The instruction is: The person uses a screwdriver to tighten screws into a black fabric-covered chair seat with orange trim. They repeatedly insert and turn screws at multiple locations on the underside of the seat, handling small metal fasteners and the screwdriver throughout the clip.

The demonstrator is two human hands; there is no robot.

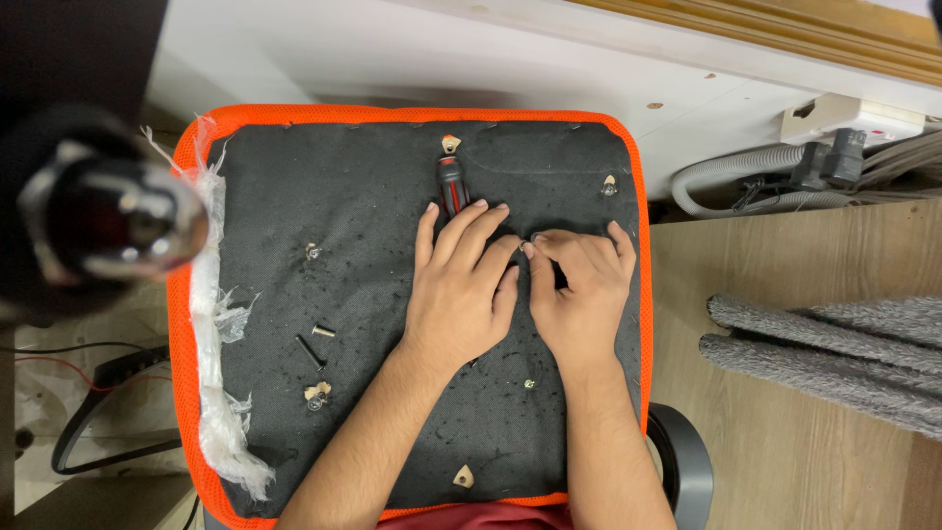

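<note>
Seat panel: your largest item, an upturned chair seat (pixel 392 255) with black underside fabric and an orange mesh edge, filling the middle of the view.
Torn wrapping: a strip of frayed white plastic (pixel 211 324) runs down the seat's left edge.
Left hand: your left hand (pixel 461 285) lies flat on the fabric, fingers spread narrow and extended, holding nothing; the fingertips rest just beside the screwdriver.
Right hand: your right hand (pixel 584 290) is curled, thumb and forefinger pinched narrow at a small fitting (pixel 527 242) where the two hands meet; what is pinched is too small to tell.
Screwdriver: a black and red handled screwdriver (pixel 451 186) lies loose on the fabric above your left fingers, untouched.
Loose bolt: a black bolt (pixel 310 350) lies left of your left wrist, with a short brass-coloured sleeve (pixel 323 332) just beside it.
Fixing points: small mounts show at the top (pixel 450 143), upper right (pixel 609 184), left (pixel 313 251), lower left (pixel 316 395) and bottom (pixel 463 477).
Progress: judged from the loose hardware and idle tool, you look partway through; the centre fitting is in hand, other points unattended.
</note>
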